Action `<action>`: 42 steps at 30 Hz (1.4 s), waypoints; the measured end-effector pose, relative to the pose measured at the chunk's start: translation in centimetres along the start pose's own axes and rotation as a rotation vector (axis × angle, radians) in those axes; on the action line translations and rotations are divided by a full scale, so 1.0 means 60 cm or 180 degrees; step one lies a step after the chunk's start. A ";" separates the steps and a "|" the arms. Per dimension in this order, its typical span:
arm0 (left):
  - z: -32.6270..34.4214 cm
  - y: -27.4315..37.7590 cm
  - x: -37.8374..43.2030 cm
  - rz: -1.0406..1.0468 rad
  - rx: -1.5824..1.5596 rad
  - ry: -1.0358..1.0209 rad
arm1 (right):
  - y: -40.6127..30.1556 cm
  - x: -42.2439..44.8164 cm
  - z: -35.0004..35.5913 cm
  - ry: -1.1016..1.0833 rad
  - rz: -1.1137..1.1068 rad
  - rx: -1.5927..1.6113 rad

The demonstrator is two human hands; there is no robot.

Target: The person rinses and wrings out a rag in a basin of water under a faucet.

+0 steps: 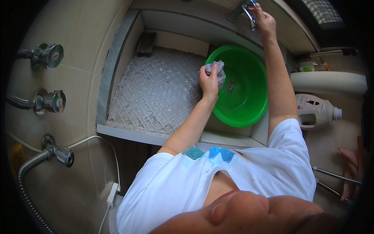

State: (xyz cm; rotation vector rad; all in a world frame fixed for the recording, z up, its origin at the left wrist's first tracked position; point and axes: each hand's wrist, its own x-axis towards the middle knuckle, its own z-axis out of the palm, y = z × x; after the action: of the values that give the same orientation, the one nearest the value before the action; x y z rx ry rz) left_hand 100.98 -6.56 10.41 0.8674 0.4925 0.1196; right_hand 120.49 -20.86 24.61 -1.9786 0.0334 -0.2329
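My left hand grips a wet, bunched grey cloth over the left rim of a green plastic basin. The basin stands at the right end of a tiled sink; a little water and a brownish patch show at its bottom. At the top right my right hand reaches to a chrome faucet, its fingers at the lever. Whether the fingers close around the lever cannot be told. No running water can be made out under the spout.
A ridged washing slab fills the sink's left part, with a dark scrubbing brush at its back corner. Several chrome valves line the left wall. A detergent bottle lies at the right, near a white pipe.
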 end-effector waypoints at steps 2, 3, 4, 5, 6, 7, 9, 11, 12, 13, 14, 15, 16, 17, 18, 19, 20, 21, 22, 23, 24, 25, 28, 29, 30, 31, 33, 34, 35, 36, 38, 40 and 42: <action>0.006 0.005 -0.006 -0.0096 -0.0094 -0.0063 | -0.005 -0.010 -0.010 0.0034 0.0074 0.0256; 0.003 0.004 -0.004 -0.0097 -0.0079 -0.0061 | -0.010 -0.018 -0.005 0.0030 0.0143 0.0541; 0.001 0.004 -0.002 -0.0035 -0.0058 -0.0064 | -0.017 -0.021 -0.001 0.0032 0.0153 0.0553; -0.002 0.003 0.000 0.0027 -0.0037 -0.0065 | -0.025 -0.023 0.003 -0.0144 0.0198 0.0747; -0.003 0.002 0.000 0.0025 -0.0028 -0.0074 | -0.029 -0.024 0.002 -0.0308 0.0236 0.0932; -0.004 0.001 0.001 0.0030 -0.0006 -0.0065 | -0.024 -0.020 -0.003 -0.0300 0.0237 0.0940; -0.003 0.002 0.001 0.0033 0.0020 -0.0064 | 0.002 0.001 -0.026 0.0078 0.0525 0.1500; 0.003 0.004 -0.006 -0.0073 -0.0139 -0.0094 | 0.046 0.031 -0.082 0.0212 0.0651 0.1548; 0.003 0.002 -0.005 -0.0075 -0.0147 -0.0102 | 0.059 0.046 -0.099 0.0307 0.0777 0.1610; 0.000 0.000 -0.003 -0.0082 -0.0018 -0.0098 | 0.059 0.057 -0.103 0.0300 0.0766 0.1613; -0.001 -0.002 -0.001 -0.0091 0.0111 -0.0097 | 0.058 0.068 -0.108 0.0418 0.0829 0.1379; 0.000 -0.001 -0.002 -0.0086 0.0114 -0.0111 | 0.056 0.076 -0.112 0.0549 0.0893 0.1149; 0.003 0.000 -0.004 -0.0116 0.0033 -0.0083 | 0.054 0.084 -0.115 0.0572 0.0870 0.1066; 0.006 -0.001 -0.006 -0.0151 -0.0048 -0.0061 | 0.050 0.095 -0.121 0.0596 0.0862 0.1066; 0.004 0.001 -0.006 -0.0147 -0.0035 -0.0059 | 0.041 0.101 -0.116 0.0605 0.1016 0.0944; 0.004 0.002 -0.007 -0.0144 -0.0059 -0.0077 | 0.033 0.104 -0.116 0.0621 0.1171 0.0819; 0.005 0.003 -0.007 -0.0145 -0.0083 -0.0100 | 0.028 0.102 -0.118 0.0633 0.1179 0.0826; -0.001 0.006 -0.002 -0.0127 -0.0052 -0.0051 | 0.009 0.086 -0.090 0.0618 0.0948 0.0963; -0.002 0.005 -0.004 -0.0117 -0.0009 -0.0150 | -0.006 0.071 -0.085 0.0666 0.0723 0.1073; -0.001 0.003 -0.004 -0.0111 0.0034 -0.0252 | -0.010 0.074 -0.089 0.0703 0.0540 0.1148; -0.004 -0.004 0.000 -0.0129 0.0061 -0.0256 | -0.020 0.071 -0.090 0.0646 0.0516 0.1034; -0.006 -0.011 0.005 -0.0156 0.0033 -0.0272 | -0.025 0.065 -0.090 0.0591 0.0492 0.0920; -0.002 -0.006 -0.004 -0.0442 -0.0102 -0.0786 | -0.029 0.002 -0.087 0.0729 0.0469 0.0983; 0.008 0.003 -0.012 -0.0687 -0.0239 -0.1279 | 0.025 -0.014 -0.132 0.0378 0.0413 0.1126; 0.024 0.009 -0.023 -0.1284 -0.0915 -0.1840 | 0.093 -0.044 -0.181 0.0067 0.0346 0.1248; 0.019 0.013 -0.026 -0.1256 -0.0870 -0.1787 | 0.128 -0.083 -0.161 -0.0078 0.0282 0.1038; 0.013 0.017 -0.032 -0.0098 0.0463 -0.2328 | 0.145 -0.198 -0.127 0.0018 0.0768 0.0859; -0.002 0.001 -0.028 0.0774 0.1683 -0.2045 | 0.167 -0.250 -0.122 0.0037 0.0871 0.0547; -0.005 -0.004 -0.027 0.0754 0.1696 -0.2064 | 0.186 -0.303 -0.129 0.0029 0.0972 0.0153; -0.004 -0.009 -0.028 0.0926 0.2083 -0.1827 | 0.216 -0.358 -0.132 0.0095 0.0865 0.0027; -0.003 -0.005 -0.029 0.1135 0.2453 -0.1483 | 0.249 -0.452 -0.109 -0.0072 0.0865 -0.0402; -0.004 0.009 -0.030 0.1001 0.2458 -0.1622 | 0.229 -0.498 -0.080 -0.0534 0.1042 -0.0743; -0.009 -0.001 -0.029 0.0857 0.2633 -0.1709 | 0.216 -0.507 -0.071 -0.1075 0.1089 -0.1357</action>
State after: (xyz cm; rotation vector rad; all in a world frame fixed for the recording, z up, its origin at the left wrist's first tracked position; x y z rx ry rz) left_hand 99.16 -6.74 10.70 1.7122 -0.1138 -0.0846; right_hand 91.01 -26.03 9.96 -2.3684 0.2160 0.3597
